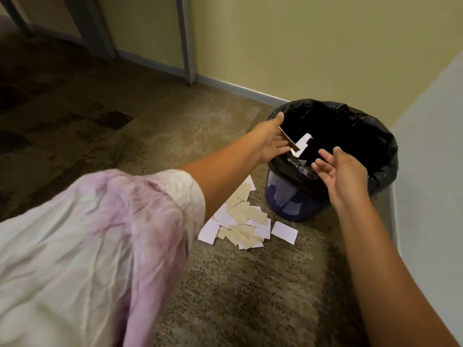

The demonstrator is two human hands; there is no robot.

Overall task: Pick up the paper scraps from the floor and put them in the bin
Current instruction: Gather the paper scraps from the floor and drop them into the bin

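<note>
A heap of paper scraps (240, 221) lies on the carpet (250, 284) just beside the bin (295, 204), white and tan pieces overlapping, one white piece a little apart on the right. Over the bin's open mouth, two scraps (298, 146) hang at your left hand (269, 139); whether its grip clasps the tan one or has let it go, you cannot tell. Your right hand (343, 171) hovers over the near rim, palm up, fingers spread, grip released. A black liner (375, 136) is folded over the bin's rim. The bin stands in a corner by the yellow wall (300, 46).
</note>
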